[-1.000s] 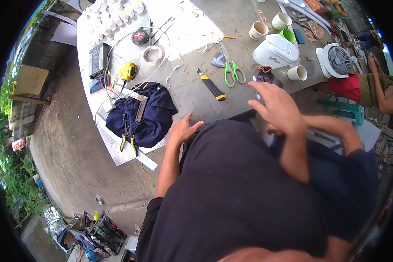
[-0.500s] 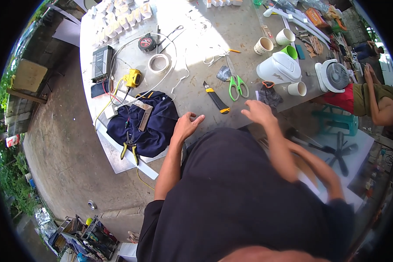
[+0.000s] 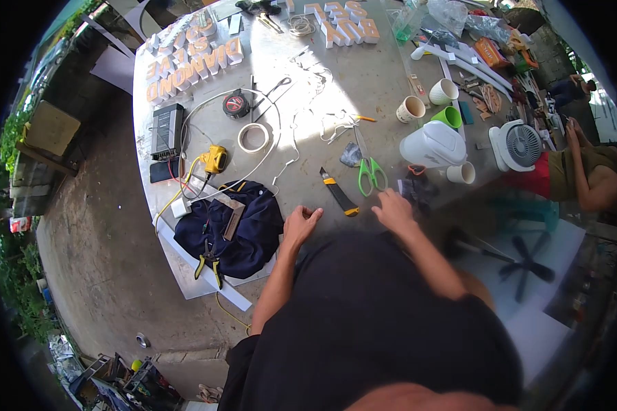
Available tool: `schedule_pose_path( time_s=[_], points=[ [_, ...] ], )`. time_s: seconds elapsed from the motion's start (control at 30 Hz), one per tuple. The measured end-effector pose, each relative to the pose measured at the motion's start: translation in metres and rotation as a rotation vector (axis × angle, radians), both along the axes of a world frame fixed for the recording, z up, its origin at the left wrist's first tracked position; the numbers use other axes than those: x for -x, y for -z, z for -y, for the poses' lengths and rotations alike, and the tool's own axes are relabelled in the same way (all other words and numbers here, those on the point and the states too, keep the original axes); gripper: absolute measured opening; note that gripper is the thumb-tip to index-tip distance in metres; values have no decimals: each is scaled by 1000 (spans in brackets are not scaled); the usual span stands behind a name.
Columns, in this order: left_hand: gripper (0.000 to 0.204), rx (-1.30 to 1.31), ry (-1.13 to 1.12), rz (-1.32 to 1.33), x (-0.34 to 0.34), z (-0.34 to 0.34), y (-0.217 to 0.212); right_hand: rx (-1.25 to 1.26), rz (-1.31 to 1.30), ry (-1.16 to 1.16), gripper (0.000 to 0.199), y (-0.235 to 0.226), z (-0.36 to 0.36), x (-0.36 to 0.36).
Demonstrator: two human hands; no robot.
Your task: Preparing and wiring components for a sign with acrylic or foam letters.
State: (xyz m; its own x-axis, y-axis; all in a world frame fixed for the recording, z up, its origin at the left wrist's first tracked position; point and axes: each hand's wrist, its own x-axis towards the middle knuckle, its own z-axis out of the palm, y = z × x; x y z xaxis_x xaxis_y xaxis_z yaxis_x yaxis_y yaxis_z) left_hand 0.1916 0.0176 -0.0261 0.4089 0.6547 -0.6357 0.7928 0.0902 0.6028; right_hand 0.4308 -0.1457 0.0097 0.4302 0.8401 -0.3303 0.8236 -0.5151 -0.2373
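My left hand rests by the table's near edge, between a dark navy cloth bundle and a yellow-and-black utility knife. It holds nothing; its fingers bend loosely, with the thumb apart. On the other side of the knife, my right hand is just below the handles of green scissors. Its fingers are loosely bent and apart, with nothing seen in them. Yellow-handled pliers and a metal square lie on the cloth. A small dark bag sits right of my right hand.
A yellow tool, tape roll, tape measure and looped white cable cover the left side. Block letters stand at the far side. White jug, cups and a fan stand right, near another person.
The view has shifted, so the table sits lower in the picture. My right hand has moved closer to the scissors' handles. A second forearm at the lower right is gone from view.
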Motion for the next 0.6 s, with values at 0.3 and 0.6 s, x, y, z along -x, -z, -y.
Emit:
schedule_pose_path(
  time_s=[0.3, 0.6],
  points=[
    [55, -104, 56, 44, -3, 7, 13, -115, -7, 32, 35, 3, -10, -5],
    [55, -121, 71, 21, -5, 9, 18, -224, -25, 33, 37, 14, -31, -9]
  ],
)
